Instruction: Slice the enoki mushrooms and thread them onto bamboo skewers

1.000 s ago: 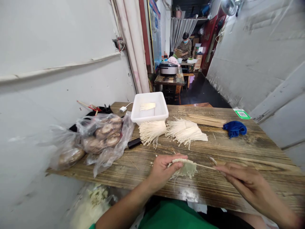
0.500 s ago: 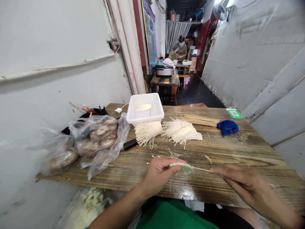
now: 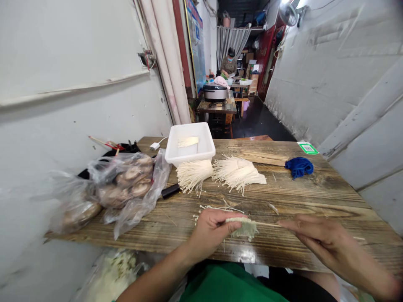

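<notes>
My left hand [image 3: 211, 228] pinches a small pale bundle of enoki mushroom wrapped in a thin sheet [image 3: 244, 226] just above the wooden table [image 3: 315, 197]. A thin bamboo skewer [image 3: 267, 224] runs from that bundle to my right hand [image 3: 317, 239], whose fingers close on the skewer's end. A few loose mushroom strands [image 3: 217, 208] lie just beyond my left hand.
Two fanned piles of enoki [image 3: 193, 174] [image 3: 239, 173] lie mid-table before a white tub [image 3: 189, 143]. A skewer bundle [image 3: 262, 157] and blue cloth [image 3: 299, 166] sit to the right, bagged mushrooms [image 3: 126, 182] and a black-handled knife [image 3: 171, 190] to the left. A person [image 3: 228, 63] works far down the corridor.
The bundle has turned and dropped slightly in my left hand, showing less of its flat side. Both hands stay in place; the view drifted a little to the right.
</notes>
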Tool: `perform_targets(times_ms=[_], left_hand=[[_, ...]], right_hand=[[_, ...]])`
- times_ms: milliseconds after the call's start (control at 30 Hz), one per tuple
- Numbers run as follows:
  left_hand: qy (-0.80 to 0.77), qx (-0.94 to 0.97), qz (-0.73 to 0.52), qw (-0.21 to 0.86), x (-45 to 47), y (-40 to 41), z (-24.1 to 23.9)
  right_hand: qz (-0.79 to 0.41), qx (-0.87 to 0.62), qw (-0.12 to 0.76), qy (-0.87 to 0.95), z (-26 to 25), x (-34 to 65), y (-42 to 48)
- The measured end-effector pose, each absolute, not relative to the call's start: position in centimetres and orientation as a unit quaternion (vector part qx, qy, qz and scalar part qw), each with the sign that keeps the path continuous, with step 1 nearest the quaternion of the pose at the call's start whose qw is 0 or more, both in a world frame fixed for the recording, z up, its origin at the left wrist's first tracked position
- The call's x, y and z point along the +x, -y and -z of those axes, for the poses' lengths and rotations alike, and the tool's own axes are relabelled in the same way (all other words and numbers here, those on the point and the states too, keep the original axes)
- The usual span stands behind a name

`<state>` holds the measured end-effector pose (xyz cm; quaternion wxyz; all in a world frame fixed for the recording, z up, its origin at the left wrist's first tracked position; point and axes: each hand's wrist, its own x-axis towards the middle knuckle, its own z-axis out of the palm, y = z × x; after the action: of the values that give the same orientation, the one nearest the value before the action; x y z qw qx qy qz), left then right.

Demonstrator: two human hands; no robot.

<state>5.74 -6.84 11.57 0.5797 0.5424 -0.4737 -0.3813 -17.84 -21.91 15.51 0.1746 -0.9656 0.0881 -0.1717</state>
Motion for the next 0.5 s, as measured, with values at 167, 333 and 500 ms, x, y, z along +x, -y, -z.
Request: perform_targets(times_ms=[167,333,500], left_hand=[[0.477,0.536,0.387,0.579,5.8,7.0,-11.4],[0.481,0.532,0.386,0.580,5.8,7.1,-11.3],[0.484,0.522,0.400,0.577,5.8,7.1,-11.0]], right_hand=[[0.169,-0.963,0.186,-0.095,-15.5,-17.7,22.0],[0.166,-0.957,0.223,-0.088,-14.9,-17.4,22.2],[0.159,-0.948,0.259,-0.094,-14.4,-17.3,22.5]])
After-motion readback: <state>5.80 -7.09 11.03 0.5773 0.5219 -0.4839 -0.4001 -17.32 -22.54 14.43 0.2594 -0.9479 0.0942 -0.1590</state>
